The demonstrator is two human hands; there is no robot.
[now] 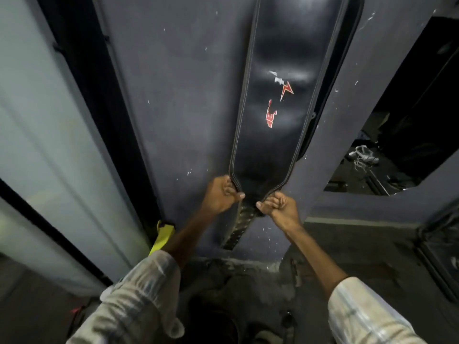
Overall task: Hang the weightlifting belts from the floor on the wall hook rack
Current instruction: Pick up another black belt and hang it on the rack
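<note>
A black weightlifting belt [275,100] with a red logo and stitched edges hangs flat against the dark grey wall [178,95]. Its top runs out of the frame, so the hook rack is hidden. My left hand [222,194] grips the belt's left edge where it narrows. My right hand [279,206] pinches the right edge at the same height. Below my hands the narrow perforated strap end [239,227] hangs down. A second dark edge [320,100] shows behind the belt on its right side.
A yellow strap [162,235] hangs by the wall on the left, beside a black frame and a pale panel [37,120]. On the right an opening [397,135] shows a dark room with white cables on its floor. Rough concrete floor [347,256] lies below.
</note>
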